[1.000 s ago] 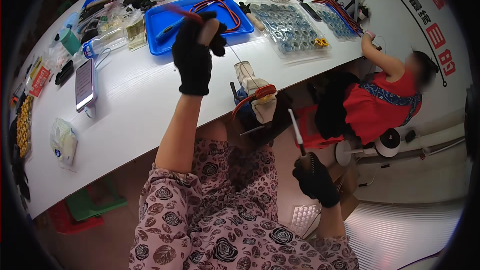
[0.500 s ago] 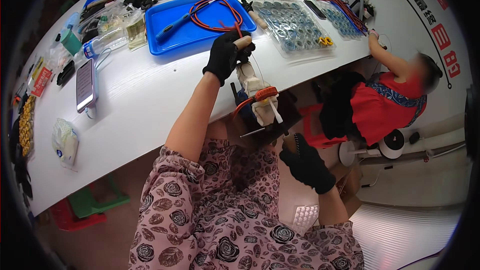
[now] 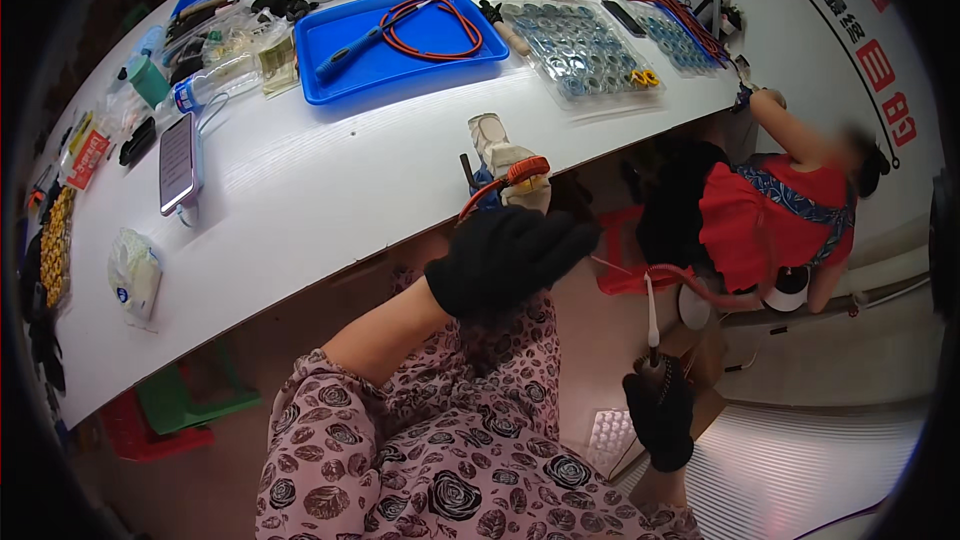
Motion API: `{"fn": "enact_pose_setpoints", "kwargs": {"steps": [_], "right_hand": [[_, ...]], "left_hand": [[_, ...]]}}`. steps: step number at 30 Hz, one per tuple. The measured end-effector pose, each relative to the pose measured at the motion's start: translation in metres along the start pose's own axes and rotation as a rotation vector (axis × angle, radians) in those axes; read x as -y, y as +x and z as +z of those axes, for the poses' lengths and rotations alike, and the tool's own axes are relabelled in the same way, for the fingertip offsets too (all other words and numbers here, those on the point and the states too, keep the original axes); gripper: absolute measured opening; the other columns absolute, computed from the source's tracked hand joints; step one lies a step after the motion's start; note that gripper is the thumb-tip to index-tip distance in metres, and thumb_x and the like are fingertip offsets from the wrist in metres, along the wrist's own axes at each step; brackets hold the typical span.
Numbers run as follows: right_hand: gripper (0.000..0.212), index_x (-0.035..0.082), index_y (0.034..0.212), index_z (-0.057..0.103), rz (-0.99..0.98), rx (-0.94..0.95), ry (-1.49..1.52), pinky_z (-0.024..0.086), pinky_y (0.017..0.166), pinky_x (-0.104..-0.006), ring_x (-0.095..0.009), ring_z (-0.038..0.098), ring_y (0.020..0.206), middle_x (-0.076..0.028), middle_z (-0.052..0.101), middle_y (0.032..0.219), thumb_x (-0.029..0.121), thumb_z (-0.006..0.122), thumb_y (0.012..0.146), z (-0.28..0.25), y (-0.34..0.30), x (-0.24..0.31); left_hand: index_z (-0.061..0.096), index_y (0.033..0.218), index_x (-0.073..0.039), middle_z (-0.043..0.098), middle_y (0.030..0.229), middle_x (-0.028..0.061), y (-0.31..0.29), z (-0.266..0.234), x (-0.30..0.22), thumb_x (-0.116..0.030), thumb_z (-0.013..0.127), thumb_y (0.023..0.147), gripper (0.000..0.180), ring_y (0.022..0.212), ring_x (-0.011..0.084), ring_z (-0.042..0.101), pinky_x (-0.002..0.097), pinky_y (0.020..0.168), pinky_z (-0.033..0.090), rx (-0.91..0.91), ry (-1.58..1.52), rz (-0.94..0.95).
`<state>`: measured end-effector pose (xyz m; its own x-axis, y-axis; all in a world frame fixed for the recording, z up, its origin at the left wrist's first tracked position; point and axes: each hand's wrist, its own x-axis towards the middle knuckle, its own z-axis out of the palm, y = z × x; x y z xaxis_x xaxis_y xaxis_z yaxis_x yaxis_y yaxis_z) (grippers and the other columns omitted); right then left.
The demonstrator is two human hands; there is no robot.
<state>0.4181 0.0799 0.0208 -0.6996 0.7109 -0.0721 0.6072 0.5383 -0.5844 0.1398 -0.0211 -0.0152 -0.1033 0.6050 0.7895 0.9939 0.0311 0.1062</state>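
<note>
My left hand (image 3: 510, 258), in a black glove, is over the table's front edge, back turned up and fingers pressed together. A thin pale strand runs from its fingertips toward the tool's tip; what the fingers grip is hidden. Lower right, my right hand (image 3: 660, 415), also gloved, is closed around the brown handle of a tool with a slim white shaft (image 3: 653, 315). A blurred red cord (image 3: 715, 297) curves rightward from near the shaft's tip. Beyond my left hand, a cloth-wrapped holder (image 3: 492, 140) at the table edge carries an orange-red coil (image 3: 527, 170).
A blue tray (image 3: 335, 40) holds a blue-handled tool (image 3: 350, 55) and a red cord loop (image 3: 390, 25). Right of it lie a clear tray of round pieces (image 3: 590, 50) and yellow scissors (image 3: 643, 77). A phone (image 3: 178, 168) lies left. Another person in red (image 3: 740, 220) sits at right.
My left hand has come down and right from beyond the holder, now in front of it. My right hand has drawn the tool away from the coil, down and right. The red cord swings out rightward.
</note>
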Motion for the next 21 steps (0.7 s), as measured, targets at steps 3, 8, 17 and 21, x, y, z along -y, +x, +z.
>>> {"fn": "enact_pose_setpoints", "kwargs": {"steps": [3, 8, 17, 21], "right_hand": [[0.03, 0.003, 0.101, 0.054, -0.04, -0.23, -0.122, 0.049, 0.062, -0.0317, -0.019, 0.061, 0.071, -0.009, 0.063, 0.083, 0.02, 0.067, 0.08, 0.011, 0.022, 0.024], [0.029, 0.002, 0.102, 0.052, 0.334, 0.08, 1.198, 0.049, 0.065, -0.0307, -0.017, 0.06, 0.074, -0.008, 0.061, 0.084, 0.016, 0.065, 0.08, 0.009, 0.066, 0.011], [0.031, 0.011, 0.107, 0.052, 0.396, 0.624, 0.326, 0.038, 0.041, -0.0237, -0.007, 0.049, 0.046, 0.002, 0.054, 0.065, 0.025, 0.064, 0.082, 0.04, 0.129, 0.051], [0.029, 0.012, 0.107, 0.05, 0.117, 0.587, 0.496, 0.035, 0.038, -0.0217, -0.005, 0.045, 0.043, 0.003, 0.05, 0.061, 0.025, 0.063, 0.084, 0.053, 0.154, 0.068]], "left_hand": [[0.063, 0.107, -0.015, 0.063, 0.095, 0.0006, 0.011, -0.012, 0.015, -0.017, 0.064, 0.072, 0.035, 0.08, 0.0151, 0.061, 0.0294, 0.064, 0.047, -0.183, 0.096, -0.066], [0.065, 0.103, -0.01, 0.066, 0.09, 0.0074, 0.021, -0.02, 0.06, -0.015, 0.062, 0.078, 0.026, 0.079, 0.021, 0.065, 0.0315, 0.069, 0.05, -0.362, -0.408, -0.58], [0.061, 0.094, -0.002, 0.06, 0.069, 0.0076, 0.045, 0.053, 0.154, -0.015, 0.067, 0.08, 0.02, 0.049, 0.0095, 0.05, 0.0234, 0.043, 0.038, -0.381, -1.364, -1.082], [0.061, 0.094, -0.002, 0.061, 0.07, 0.0077, 0.034, 0.078, 0.16, -0.014, 0.069, 0.077, 0.022, 0.051, 0.0091, 0.05, 0.023, 0.046, 0.039, -0.306, -1.428, -1.108]]}}
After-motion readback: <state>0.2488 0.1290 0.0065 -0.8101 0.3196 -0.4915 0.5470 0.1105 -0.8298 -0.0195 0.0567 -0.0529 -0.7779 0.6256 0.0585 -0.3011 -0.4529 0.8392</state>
